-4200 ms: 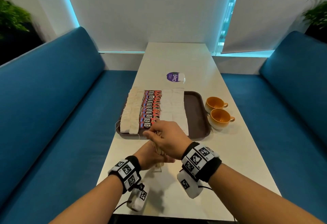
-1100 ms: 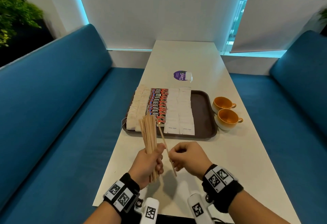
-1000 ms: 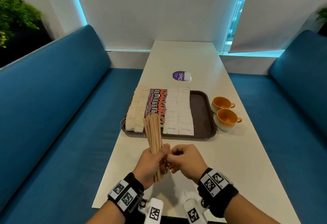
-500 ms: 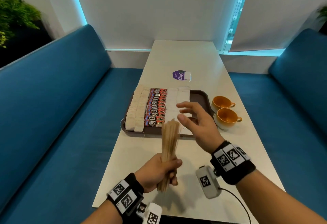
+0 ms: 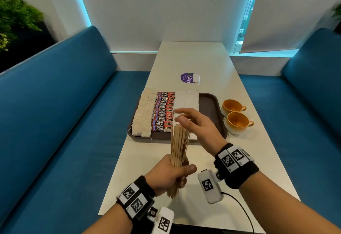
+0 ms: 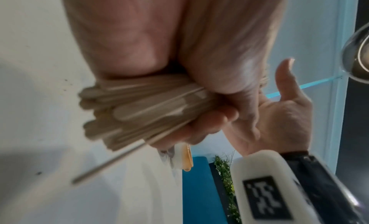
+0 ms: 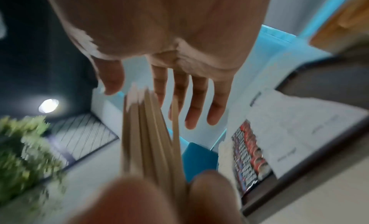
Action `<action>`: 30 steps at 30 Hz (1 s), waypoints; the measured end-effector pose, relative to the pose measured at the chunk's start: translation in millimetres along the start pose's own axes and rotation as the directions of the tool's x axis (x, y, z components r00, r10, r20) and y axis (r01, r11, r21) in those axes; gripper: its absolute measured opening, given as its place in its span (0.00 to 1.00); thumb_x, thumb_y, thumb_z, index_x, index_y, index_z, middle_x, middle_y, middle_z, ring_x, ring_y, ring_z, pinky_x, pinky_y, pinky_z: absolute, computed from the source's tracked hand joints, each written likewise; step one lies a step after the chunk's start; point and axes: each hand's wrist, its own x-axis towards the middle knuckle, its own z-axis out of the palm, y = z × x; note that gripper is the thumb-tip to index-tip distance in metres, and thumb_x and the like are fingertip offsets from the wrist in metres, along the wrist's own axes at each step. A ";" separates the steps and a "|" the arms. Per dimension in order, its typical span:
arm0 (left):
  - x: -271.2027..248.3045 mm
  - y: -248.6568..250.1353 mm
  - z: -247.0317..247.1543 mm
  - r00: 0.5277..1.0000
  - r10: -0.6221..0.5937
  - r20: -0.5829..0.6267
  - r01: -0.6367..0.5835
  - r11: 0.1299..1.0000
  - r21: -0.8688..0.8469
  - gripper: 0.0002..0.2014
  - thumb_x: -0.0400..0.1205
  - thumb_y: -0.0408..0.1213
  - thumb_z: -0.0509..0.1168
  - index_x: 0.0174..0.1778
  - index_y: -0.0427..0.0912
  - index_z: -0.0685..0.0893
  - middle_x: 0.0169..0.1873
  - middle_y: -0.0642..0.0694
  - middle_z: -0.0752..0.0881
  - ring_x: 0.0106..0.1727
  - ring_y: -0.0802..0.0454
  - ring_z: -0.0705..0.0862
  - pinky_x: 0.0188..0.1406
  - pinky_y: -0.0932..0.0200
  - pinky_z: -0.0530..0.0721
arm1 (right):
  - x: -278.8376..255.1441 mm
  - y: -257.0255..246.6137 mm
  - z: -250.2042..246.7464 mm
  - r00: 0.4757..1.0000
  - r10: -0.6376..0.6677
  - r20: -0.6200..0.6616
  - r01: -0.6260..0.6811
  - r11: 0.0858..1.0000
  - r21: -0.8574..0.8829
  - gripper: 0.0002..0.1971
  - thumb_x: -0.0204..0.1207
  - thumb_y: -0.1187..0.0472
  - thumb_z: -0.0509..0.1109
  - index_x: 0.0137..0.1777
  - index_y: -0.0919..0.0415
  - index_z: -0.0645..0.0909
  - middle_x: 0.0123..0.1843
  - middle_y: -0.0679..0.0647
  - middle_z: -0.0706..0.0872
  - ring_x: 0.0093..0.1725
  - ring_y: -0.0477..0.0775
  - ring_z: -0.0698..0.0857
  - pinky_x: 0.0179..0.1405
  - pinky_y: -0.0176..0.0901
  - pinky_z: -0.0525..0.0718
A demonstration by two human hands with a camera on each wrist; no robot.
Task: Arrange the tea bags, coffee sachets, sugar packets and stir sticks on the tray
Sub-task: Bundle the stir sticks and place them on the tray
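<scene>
A: Where are the wooden stir sticks (image 5: 180,146) sitting right now?

B: The left hand (image 5: 167,175) is gripping the whole bundle low down, fingers and thumb curling round it, above the near part of the white table (image 5: 208,62). The sticks are standing nearly upright and fanning out a little at the top. From the left wrist view, the bottom ends (image 6: 139,109) are sticking out below the fist, and one thin stick is poking out farther than the rest.

A: And the right hand (image 5: 198,125)?

B: It is hovering just to the right of the stick tops, fingers (image 7: 197,101) straight and spread, holding nothing. The fingertips are reaching out past the tops of the sticks. The right wrist view is blurry, so whether a finger is touching a stick is hard to tell.

A: What is lying on the brown tray (image 5: 210,102)?

B: Rows are running from near to far: pale tea bags (image 5: 144,115) on the left, then red and black Kopi Juan coffee sachets (image 5: 163,112), then white sugar packets (image 5: 187,99). The right strip of the tray is showing bare.

A: Anything beside it?

B: Two orange cups (image 5: 237,118) are standing just right of the tray, and a purple round sticker (image 5: 187,78) is lying beyond its far edge. Blue benches (image 5: 55,113) are flanking the table.
</scene>
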 end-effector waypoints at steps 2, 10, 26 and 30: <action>1.7 5.2 0.3 0.999 0.024 0.032 -0.024 1.000 0.009 0.15 0.74 0.40 0.80 0.32 0.47 0.78 0.23 0.45 0.75 0.22 0.50 0.76 0.27 0.57 0.79 | 0.0 1.6 3.7 0.996 0.061 0.060 -0.072 0.980 0.188 0.39 0.63 0.33 0.83 0.74 0.43 0.79 0.64 0.57 0.90 0.62 0.57 0.90 0.61 0.57 0.88; 7.7 14.3 7.7 0.999 0.001 0.042 -0.008 0.984 0.179 0.13 0.77 0.31 0.77 0.30 0.46 0.82 0.25 0.45 0.80 0.24 0.49 0.79 0.27 0.57 0.79 | -15.9 -8.7 26.8 0.987 0.031 0.158 -0.094 0.908 0.409 0.16 0.72 0.52 0.83 0.47 0.62 0.83 0.30 0.62 0.80 0.28 0.60 0.81 0.38 0.53 0.85; 1.7 1.5 5.0 0.992 -0.063 0.112 0.064 0.998 -0.008 0.07 0.83 0.25 0.72 0.54 0.37 0.83 0.31 0.37 0.77 0.22 0.51 0.78 0.15 0.65 0.71 | -14.8 -33.1 24.4 1.000 0.011 -0.019 -0.002 0.897 0.443 0.19 0.78 0.53 0.75 0.36 0.62 0.70 0.23 0.60 0.68 0.20 0.56 0.68 0.25 0.47 0.75; 1.5 5.6 1.5 0.986 -0.080 0.149 0.085 0.996 -0.027 0.07 0.79 0.33 0.77 0.46 0.40 0.85 0.31 0.38 0.77 0.23 0.50 0.77 0.18 0.64 0.70 | -18.8 -38.3 25.3 1.000 -0.008 -0.014 0.012 0.935 0.355 0.18 0.78 0.55 0.75 0.36 0.64 0.72 0.23 0.61 0.73 0.20 0.58 0.73 0.26 0.49 0.79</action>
